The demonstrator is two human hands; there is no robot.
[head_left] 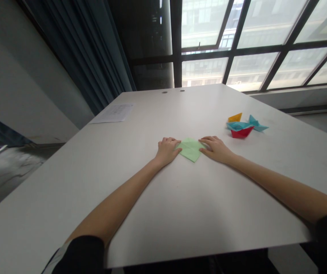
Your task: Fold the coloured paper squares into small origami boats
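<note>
A light green sheet of folded paper [191, 149] lies on the white table, one corner pointing toward me and crease lines across its middle. My left hand [167, 150] grips its left edge, with the thumb and fingers closed at the paper. On the opposite side, my right hand [215, 148] has its thumb and fingers on the right edge in the same way. The fingertips cover both side corners of the paper. Both forearms rest along the tabletop.
Folded paper boats sit to the right: a yellow one [235, 118], a red one [242, 133] and blue ones [257, 124]. A printed sheet [113, 113] lies at the table's [157, 213] far left edge. Beyond are a blue curtain [94, 49] and windows [254, 28].
</note>
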